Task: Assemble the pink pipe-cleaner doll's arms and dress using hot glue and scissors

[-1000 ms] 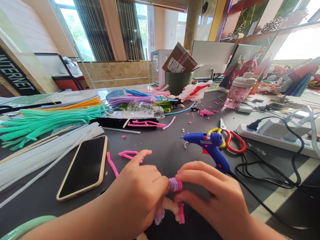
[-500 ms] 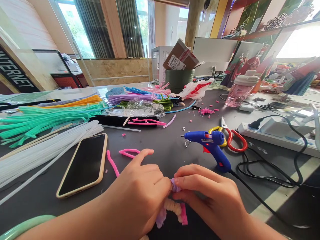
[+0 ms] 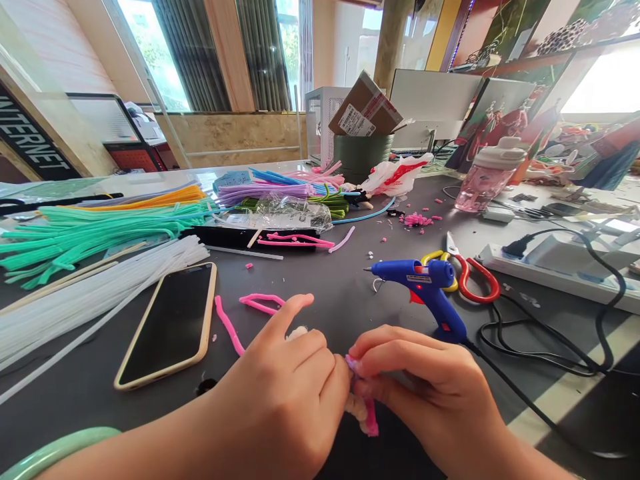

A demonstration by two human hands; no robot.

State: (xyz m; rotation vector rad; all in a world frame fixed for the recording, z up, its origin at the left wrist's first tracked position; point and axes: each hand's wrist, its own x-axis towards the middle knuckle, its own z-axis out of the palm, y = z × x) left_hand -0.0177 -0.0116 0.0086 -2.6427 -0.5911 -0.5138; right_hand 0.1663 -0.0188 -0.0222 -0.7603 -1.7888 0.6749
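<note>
Snugly curled, left hand (image 3: 293,397) and right hand (image 3: 427,387) pinch fuzzy stems (image 3: 359,405), phone (image 3: 167,327) and glue gun (image 3: 431,290) edging their room

Bright windows (image 3: 150,60), dark curtains (image 3: 260,57), tan wall (image 3: 225,135) below, grey tabletop (image 3: 310,277).

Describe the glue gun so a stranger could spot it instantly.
On the dark tabletop, find the person's right hand. Just beyond it, the glue gun lies pointing left, beside scissors. Its blue, pistol-shaped body sets it apart from them.
</note>
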